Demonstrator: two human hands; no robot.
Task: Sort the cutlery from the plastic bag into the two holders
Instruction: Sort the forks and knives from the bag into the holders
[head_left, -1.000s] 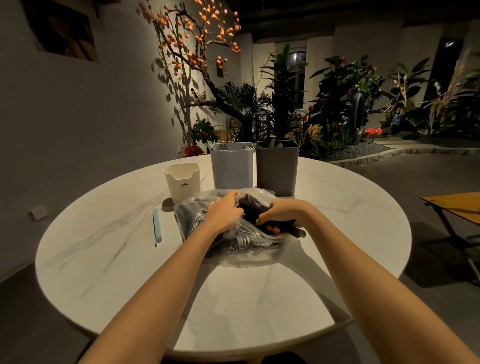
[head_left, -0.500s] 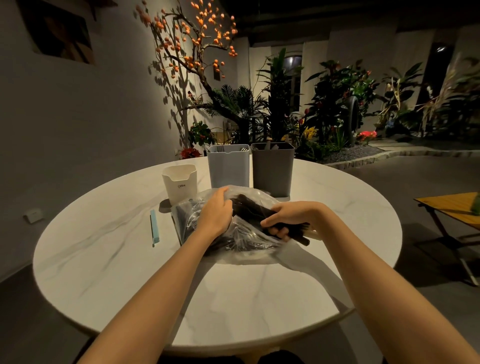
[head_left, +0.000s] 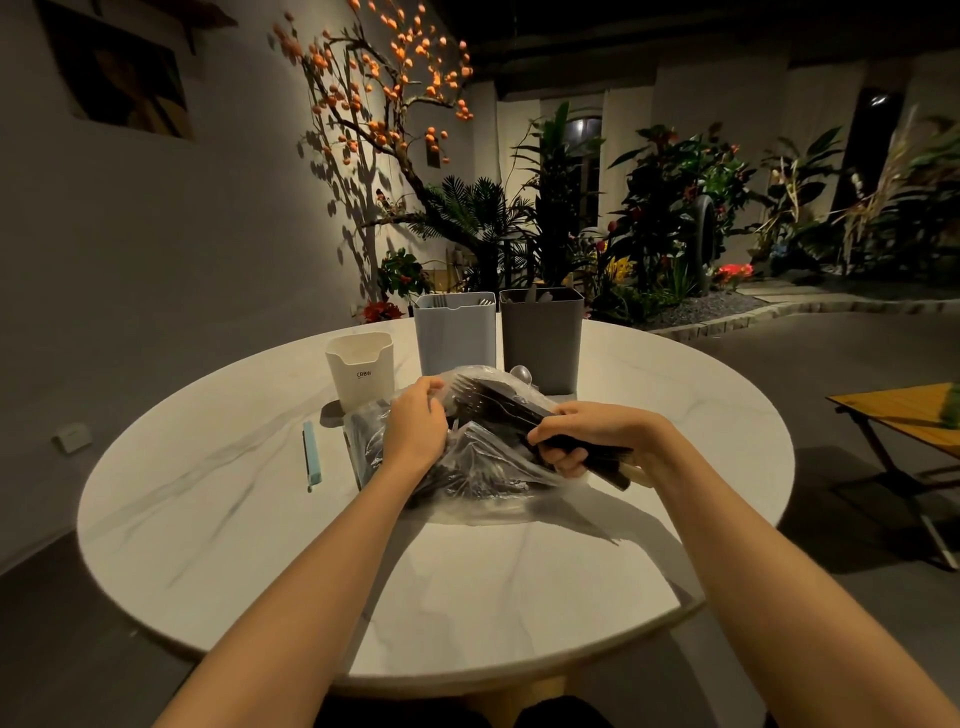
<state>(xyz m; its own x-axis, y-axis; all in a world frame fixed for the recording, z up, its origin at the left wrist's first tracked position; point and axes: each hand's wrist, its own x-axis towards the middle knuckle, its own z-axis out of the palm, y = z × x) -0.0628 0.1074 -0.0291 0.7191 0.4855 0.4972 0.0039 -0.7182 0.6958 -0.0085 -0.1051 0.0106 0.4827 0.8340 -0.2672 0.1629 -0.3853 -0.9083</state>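
A clear plastic bag (head_left: 467, 478) full of dark-handled cutlery lies on the round white table (head_left: 260, 519). My left hand (head_left: 415, 426) grips the bag's upper edge. My right hand (head_left: 582, 436) grips a bundle of black-handled cutlery (head_left: 506, 410), fork tines pointing up-left, partly out of the bag. Behind the bag stand a light blue holder (head_left: 453, 335) and a dark grey holder (head_left: 540, 338), each with a few utensils showing at the rim.
A white cup-like holder (head_left: 360, 368) stands left of the blue holder. A pale blue stick-shaped object (head_left: 311, 457) lies on the table to the left of the bag. A wooden folding table (head_left: 904, 415) stands at the right. Plants line the back.
My right hand has drawn the bundle of dark-handled cutlery further out of the bag toward the right. My left hand has shifted up along the bag's edge.
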